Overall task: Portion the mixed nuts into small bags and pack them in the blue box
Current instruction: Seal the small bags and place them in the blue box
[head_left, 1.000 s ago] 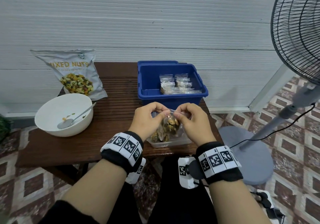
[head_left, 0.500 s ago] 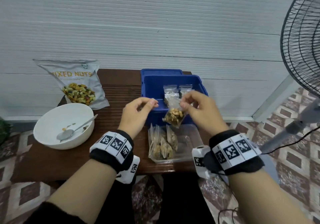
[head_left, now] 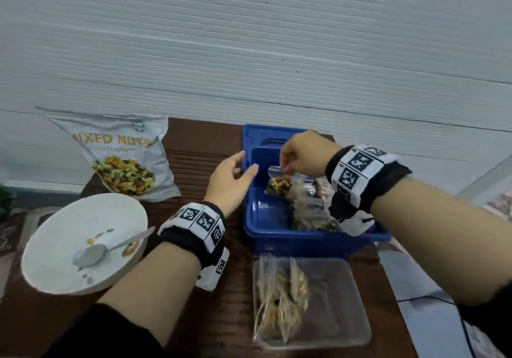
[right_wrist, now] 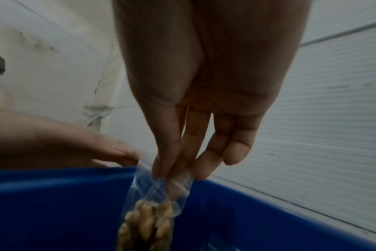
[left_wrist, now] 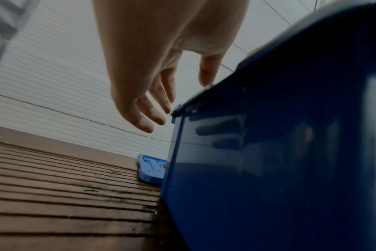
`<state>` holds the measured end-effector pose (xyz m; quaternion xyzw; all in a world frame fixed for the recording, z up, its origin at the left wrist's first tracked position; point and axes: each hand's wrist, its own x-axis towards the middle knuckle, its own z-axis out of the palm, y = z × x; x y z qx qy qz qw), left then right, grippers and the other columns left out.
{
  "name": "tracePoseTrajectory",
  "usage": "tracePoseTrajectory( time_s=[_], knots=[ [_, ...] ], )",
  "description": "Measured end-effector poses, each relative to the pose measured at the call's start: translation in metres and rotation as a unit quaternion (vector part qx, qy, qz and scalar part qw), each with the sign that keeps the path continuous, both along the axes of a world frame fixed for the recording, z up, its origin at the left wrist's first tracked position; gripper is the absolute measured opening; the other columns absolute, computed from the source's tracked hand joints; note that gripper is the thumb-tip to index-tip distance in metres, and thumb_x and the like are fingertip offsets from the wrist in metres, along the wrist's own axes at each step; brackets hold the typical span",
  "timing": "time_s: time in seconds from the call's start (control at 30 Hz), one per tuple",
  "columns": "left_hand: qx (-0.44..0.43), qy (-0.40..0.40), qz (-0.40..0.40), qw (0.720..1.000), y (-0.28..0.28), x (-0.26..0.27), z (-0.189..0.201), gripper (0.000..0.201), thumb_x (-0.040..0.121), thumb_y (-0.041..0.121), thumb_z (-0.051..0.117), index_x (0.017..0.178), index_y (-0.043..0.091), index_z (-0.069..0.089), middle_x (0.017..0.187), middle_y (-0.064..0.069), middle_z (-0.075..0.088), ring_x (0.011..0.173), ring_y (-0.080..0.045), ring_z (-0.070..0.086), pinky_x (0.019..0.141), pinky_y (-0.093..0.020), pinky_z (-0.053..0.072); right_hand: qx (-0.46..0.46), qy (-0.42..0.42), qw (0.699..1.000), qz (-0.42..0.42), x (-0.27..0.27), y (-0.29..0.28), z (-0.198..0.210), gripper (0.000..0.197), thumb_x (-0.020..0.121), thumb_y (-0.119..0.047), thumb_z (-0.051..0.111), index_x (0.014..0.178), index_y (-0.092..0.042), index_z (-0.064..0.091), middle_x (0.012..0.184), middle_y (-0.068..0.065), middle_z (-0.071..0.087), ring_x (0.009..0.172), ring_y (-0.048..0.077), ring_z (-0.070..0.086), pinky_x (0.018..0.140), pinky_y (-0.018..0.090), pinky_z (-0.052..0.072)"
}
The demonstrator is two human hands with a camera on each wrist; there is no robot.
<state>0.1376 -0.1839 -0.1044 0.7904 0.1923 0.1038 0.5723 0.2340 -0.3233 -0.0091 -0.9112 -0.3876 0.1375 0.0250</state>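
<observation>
Nuts in a small clear bag (head_left: 279, 183) are held over the inside of the blue box (head_left: 266, 219), the bag pinched at its top edge by the thumb and fingertips of the right hand (head_left: 303, 156). In the right wrist view the bag (right_wrist: 155, 208) hangs straight down from the pinch, its lower half filled with nuts. More filled bags (head_left: 310, 208) lie in the right part of the box, just beside the hanging one. The left hand (head_left: 231, 180) is spread with relaxed fingers and grips nothing; it is held at the left rim of the box, and whether the thumb touches the rim cannot be told (the left wrist view shows it right at the edge). The box stands toward the far right corner of the wooden table (head_left: 210, 316). A clear tray (head_left: 346, 302) with further filled bags sits at the near right edge, just in front of the box. A white bowl (head_left: 55, 246) with a spoon (head_left: 94, 253) and a few leftover nuts is set at the left edge, and a large mixed nuts pouch (head_left: 122, 158) leans against the wall at the far left corner.
</observation>
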Motion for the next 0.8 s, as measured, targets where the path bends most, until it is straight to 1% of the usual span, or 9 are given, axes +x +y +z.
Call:
tracePoseTrajectory(
  time_s=[0.1,0.17,0.3,0.4,0.53,0.6,0.67,0.73,0.8],
  knots=[
    [0.0,0.01,-0.013,1.0,0.005,0.013,-0.014,0.052,0.095,0.032,0.058,0.144,0.029,0.043,0.135,0.001,0.055,0.119,-0.013,0.054,0.1,-0.038,0.048,-0.039,0.011,0.999,0.017,0.018,0.017,-0.018,0.011,0.087,-0.011,0.066,0.081,-0.02,0.067,0.096,0.003,0.071,0.087,0.02,0.064,0.083,0.037,0.054],
    [-0.002,-0.005,-0.009,1.0,0.006,0.015,-0.022,0.051,0.095,0.032,0.058,0.144,0.029,0.043,0.136,0.002,0.053,0.121,-0.012,0.053,0.101,-0.041,0.047,-0.052,0.014,0.998,0.029,0.026,0.023,-0.027,0.01,0.088,-0.011,0.065,0.089,-0.018,0.071,0.097,0.002,0.071,0.088,0.02,0.064,0.08,0.033,0.053],
    [0.0,-0.038,-0.002,0.999,0.007,0.016,-0.031,0.051,0.095,0.03,0.058,0.144,0.026,0.043,0.137,0.0,0.053,0.118,-0.015,0.056,0.098,-0.042,0.05,-0.062,0.022,0.997,0.048,0.035,0.032,-0.036,0.017,0.089,-0.009,0.061,0.096,-0.018,0.073,0.099,0.0,0.07,0.091,0.019,0.064,0.075,0.029,0.049],
    [-0.005,-0.055,0.0,0.998,0.006,0.016,-0.034,0.05,0.095,0.029,0.058,0.143,0.027,0.044,0.135,0.0,0.054,0.117,-0.014,0.056,0.097,-0.043,0.051,-0.062,0.011,0.996,0.059,0.038,0.036,-0.039,0.021,0.09,-0.009,0.058,0.1,-0.02,0.073,0.101,-0.001,0.069,0.088,0.018,0.062,0.071,0.027,0.046],
    [-0.008,-0.065,0.005,0.998,0.005,0.015,-0.037,0.049,0.095,0.028,0.058,0.143,0.027,0.045,0.135,0.003,0.053,0.116,-0.008,0.054,0.097,-0.041,0.05,-0.074,0.008,0.994,0.075,0.038,0.04,-0.041,0.024,0.088,-0.007,0.057,0.099,-0.021,0.074,0.085,-0.007,0.06,0.077,0.012,0.053,0.067,0.024,0.04],
    [-0.009,-0.069,0.006,0.998,0.005,0.015,-0.039,0.05,0.094,0.03,0.059,0.142,0.027,0.046,0.132,0.002,0.055,0.114,-0.008,0.056,0.096,-0.041,0.051,-0.081,0.019,0.994,0.075,0.04,0.042,-0.041,0.025,0.088,-0.005,0.057,0.096,-0.022,0.074,0.084,-0.007,0.062,0.077,0.012,0.055,0.067,0.025,0.043],
    [-0.011,-0.073,0.008,0.997,0.005,0.015,-0.04,0.052,0.091,0.035,0.059,0.142,0.029,0.046,0.13,0.001,0.057,0.113,-0.009,0.057,0.095,-0.042,0.052,-0.079,0.022,0.994,0.071,0.041,0.044,-0.04,0.024,0.088,-0.006,0.058,0.095,-0.022,0.074,0.089,-0.004,0.068,0.077,0.015,0.059,0.068,0.028,0.048],
    [-0.018,-0.074,0.007,0.997,0.005,0.015,-0.04,0.057,0.087,0.042,0.057,0.141,0.03,0.046,0.13,0.003,0.057,0.113,-0.008,0.057,0.095,-0.041,0.052,-0.089,-0.014,0.993,0.075,0.04,0.044,-0.04,0.022,0.09,-0.012,0.058,0.1,-0.025,0.073,0.093,-0.002,0.066,0.077,0.019,0.058,0.066,0.03,0.047],
    [-0.025,-0.073,0.005,0.997,0.005,0.015,-0.04,0.059,0.085,0.045,0.055,0.141,0.031,0.046,0.132,0.006,0.056,0.114,-0.007,0.056,0.095,-0.041,0.052,-0.116,-0.082,0.986,0.085,0.037,0.044,-0.042,0.025,0.094,-0.016,0.054,0.111,-0.027,0.068,0.099,0.002,0.06,0.079,0.024,0.055,0.064,0.03,0.04]
  ],
)
